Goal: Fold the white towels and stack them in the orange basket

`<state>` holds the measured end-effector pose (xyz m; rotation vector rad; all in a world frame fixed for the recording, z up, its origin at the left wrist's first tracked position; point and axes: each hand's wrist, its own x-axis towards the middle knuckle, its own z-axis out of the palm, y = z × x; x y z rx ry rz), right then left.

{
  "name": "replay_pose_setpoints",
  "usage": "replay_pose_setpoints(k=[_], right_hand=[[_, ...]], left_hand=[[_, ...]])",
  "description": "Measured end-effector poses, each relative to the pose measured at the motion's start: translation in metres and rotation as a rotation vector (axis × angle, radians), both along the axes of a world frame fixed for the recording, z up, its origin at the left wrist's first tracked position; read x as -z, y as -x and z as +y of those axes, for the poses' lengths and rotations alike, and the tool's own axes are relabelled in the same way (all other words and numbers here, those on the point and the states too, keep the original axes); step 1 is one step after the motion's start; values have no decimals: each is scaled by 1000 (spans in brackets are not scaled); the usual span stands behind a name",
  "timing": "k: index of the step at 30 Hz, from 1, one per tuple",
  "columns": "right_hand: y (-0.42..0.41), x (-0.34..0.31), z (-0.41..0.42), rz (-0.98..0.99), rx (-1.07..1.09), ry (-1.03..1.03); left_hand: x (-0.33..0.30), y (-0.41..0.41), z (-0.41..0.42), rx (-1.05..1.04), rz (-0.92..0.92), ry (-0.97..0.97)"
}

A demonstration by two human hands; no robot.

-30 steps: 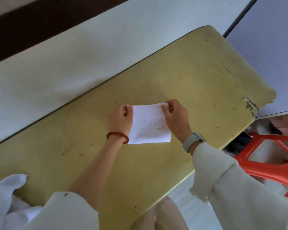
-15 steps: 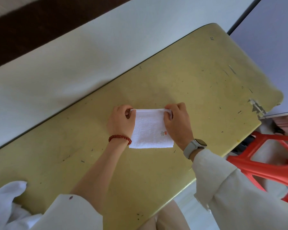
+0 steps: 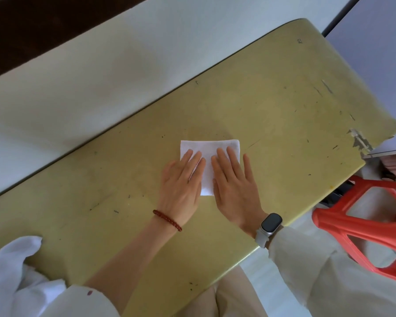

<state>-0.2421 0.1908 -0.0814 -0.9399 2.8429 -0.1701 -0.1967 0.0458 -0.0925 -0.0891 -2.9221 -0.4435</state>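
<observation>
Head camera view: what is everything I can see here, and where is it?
folded white towel: one, white, flat mid-table under both hands
loose white cloth heap: one, white, table's near left corner
worn yellow table: one, yellow, scratched, chipped at right corner
orange plastic basket: one, orange, lower right beside the table
red bead bracelet: one, left wrist
grey-strapped smartwatch: one, right wrist
left hand: flat, pressing the towel
right hand: flat, pressing the towel

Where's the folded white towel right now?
In the head view, the folded towel lies flat mid-table, pressed under the left hand and right hand.
</observation>
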Motion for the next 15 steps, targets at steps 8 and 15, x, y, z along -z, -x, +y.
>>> replay_pose_setpoints(k=[8, 15], right_hand=[[-3, 16, 9, -96, 56, -44], [-1, 11, 9, -121, 60, 58]], left_hand=[[12, 10, -5, -47, -294, 130], [8, 10, -6, -35, -340, 154]])
